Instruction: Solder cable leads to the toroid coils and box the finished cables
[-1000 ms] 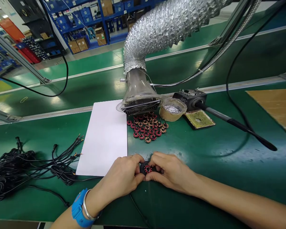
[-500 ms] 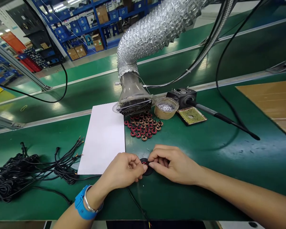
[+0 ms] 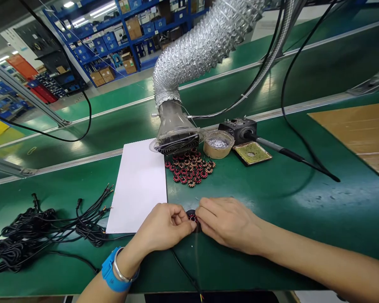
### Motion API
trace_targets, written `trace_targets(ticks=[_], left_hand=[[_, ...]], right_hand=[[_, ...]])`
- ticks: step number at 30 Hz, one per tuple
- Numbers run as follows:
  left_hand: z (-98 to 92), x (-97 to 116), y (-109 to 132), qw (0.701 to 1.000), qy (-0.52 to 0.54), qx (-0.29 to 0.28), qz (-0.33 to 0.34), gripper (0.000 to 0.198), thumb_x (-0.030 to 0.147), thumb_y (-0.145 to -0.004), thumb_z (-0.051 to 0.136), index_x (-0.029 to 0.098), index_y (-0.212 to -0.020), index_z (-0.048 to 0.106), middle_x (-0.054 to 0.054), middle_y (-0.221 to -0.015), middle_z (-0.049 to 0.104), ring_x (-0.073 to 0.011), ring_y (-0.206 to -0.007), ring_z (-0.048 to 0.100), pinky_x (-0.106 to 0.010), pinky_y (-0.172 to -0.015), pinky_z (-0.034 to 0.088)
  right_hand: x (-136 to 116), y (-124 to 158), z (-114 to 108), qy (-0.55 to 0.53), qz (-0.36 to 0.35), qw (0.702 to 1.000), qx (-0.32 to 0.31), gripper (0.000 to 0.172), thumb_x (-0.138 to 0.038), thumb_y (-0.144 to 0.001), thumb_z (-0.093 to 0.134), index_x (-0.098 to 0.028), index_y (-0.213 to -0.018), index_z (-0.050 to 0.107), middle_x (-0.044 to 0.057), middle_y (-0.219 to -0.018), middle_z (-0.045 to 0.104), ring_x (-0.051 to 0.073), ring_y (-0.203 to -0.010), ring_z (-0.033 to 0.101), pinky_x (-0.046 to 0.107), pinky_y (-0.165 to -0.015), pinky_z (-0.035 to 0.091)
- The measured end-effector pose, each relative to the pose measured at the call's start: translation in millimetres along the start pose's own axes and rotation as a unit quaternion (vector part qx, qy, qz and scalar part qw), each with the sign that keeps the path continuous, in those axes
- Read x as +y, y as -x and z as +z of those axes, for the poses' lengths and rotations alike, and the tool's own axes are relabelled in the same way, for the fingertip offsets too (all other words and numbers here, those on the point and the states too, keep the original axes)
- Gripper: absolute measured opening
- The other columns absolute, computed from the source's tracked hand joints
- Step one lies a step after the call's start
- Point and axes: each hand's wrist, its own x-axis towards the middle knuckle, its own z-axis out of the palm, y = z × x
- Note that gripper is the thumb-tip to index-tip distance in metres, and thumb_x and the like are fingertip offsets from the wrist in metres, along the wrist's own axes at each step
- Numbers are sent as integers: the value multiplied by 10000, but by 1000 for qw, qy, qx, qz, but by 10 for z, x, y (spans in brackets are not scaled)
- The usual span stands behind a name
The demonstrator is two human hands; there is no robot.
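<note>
Between my hands, a small wound motor stator [image 3: 192, 218] with red spokes rests on a round black disc [image 3: 190, 212] near the table's front. My left hand [image 3: 170, 227] pinches at the stator's left edge, thumb and forefinger pressed together. My right hand [image 3: 229, 223] is closed at its right side, fingertips bunched against the disc; what they hold is hidden. A thin black cable [image 3: 183, 267] runs from under my left hand towards the front edge, ending in coloured wires. Several similar stators [image 3: 192, 170] lie heaped just beyond my hands.
A white sheet [image 3: 140, 187] and black cable bundles [image 3: 28, 231] lie left. Behind the heap are a fume extractor nozzle [image 3: 177, 130], a tub of silvery material [image 3: 217, 145], a sponge tray [image 3: 252, 152] and a soldering iron [image 3: 284, 151] in its holder. Cardboard [image 3: 356, 134] lies right.
My right hand has rolled over, its back now turned more upwards and its fingers covering more of the disc. The left hand stays at the stator, its thumb slightly further right. The view has shifted slightly.
</note>
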Motion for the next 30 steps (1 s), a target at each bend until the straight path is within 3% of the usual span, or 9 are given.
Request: trace_targets(ticks=[5,9,15,18,25,30], left_hand=[[-4,-4,-51,999,41,23,-25,369,525,-836,548,172,-727,540,24,-569,567,-100,-485,540,-188,-463,387],[1,-15,-58,998,46,24,-32,245,394,-841,532,169,-747,564,27,-580,582,-87,-475,540,-178,-464,392],[-34,-9,-48,997,60,6,-37,119,247,-805,505,162,-768,580,23,-593,591,-76,-482,546,-156,-449,392],[-29,-7,-60,997,69,4,-41,169,304,-826,509,163,-757,571,20,-589,585,-84,-472,544,-157,-412,386],[21,12,-93,999,28,22,-37,483,620,-859,469,170,-693,526,34,-524,529,-86,-433,495,-171,-394,353],[19,-12,-103,999,20,23,-45,392,519,-872,498,176,-683,511,43,-521,522,-78,-426,477,-168,-404,340]], right_hand=[[37,-11,-96,-139,57,988,-24,176,-168,-856,459,-167,-905,628,54,-816,560,158,-682,520,276,-604,393],[101,-24,-88,-262,70,962,-41,237,-145,-793,467,-177,-945,646,54,-861,559,155,-732,535,282,-671,428],[126,-79,-21,-318,97,941,-61,249,-117,-740,489,-172,-924,648,48,-857,562,164,-760,550,294,-699,435],[139,-95,18,-348,108,930,-49,241,-99,-718,496,-168,-904,633,38,-833,566,162,-764,546,284,-692,431],[204,-92,67,-376,131,915,-58,179,-91,-679,524,-164,-792,643,10,-779,517,127,-680,494,241,-613,403],[230,-77,43,-388,155,907,-50,216,-108,-685,533,-155,-853,660,19,-819,548,110,-633,478,233,-576,389]])
